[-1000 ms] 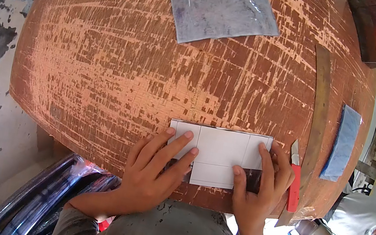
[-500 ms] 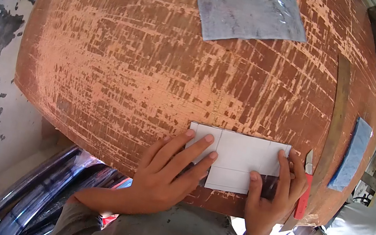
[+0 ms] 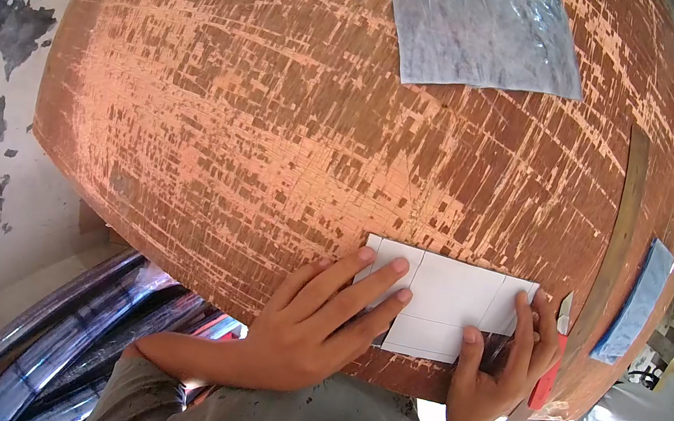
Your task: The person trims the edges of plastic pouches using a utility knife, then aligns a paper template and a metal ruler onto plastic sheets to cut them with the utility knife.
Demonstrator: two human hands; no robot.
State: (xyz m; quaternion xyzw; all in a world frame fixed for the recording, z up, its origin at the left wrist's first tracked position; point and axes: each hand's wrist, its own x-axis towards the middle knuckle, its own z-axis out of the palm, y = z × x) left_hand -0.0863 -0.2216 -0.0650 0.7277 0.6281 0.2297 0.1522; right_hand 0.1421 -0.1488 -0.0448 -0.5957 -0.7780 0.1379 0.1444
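Below the wearer spreads a big brown table, scored all over with pale cut marks. Beyond its near left edge lie long, shiny plastic-wrapped bundles. A cloudy grey sheet lies flat near the far edge. The left hand reaches in palm down, its forearm angled across the front of the body; its fingers are spread apart, tips pressing on the left part of a white card. The right hand comes up more steeply from the near edge, fingers bent over the card's right end, thumb apart from them at the lower edge, clamped on nothing. The ruled card lies flat near the table's front edge, slightly tilted, over a dark sheet. The step in hand looks like steadying or lining up the card on that sheet; any next move calls for even pressure, so the layers do not slip. Right of it lie a long flat strip, a folded blue piece and a red-handled knife, just beside the right hand.
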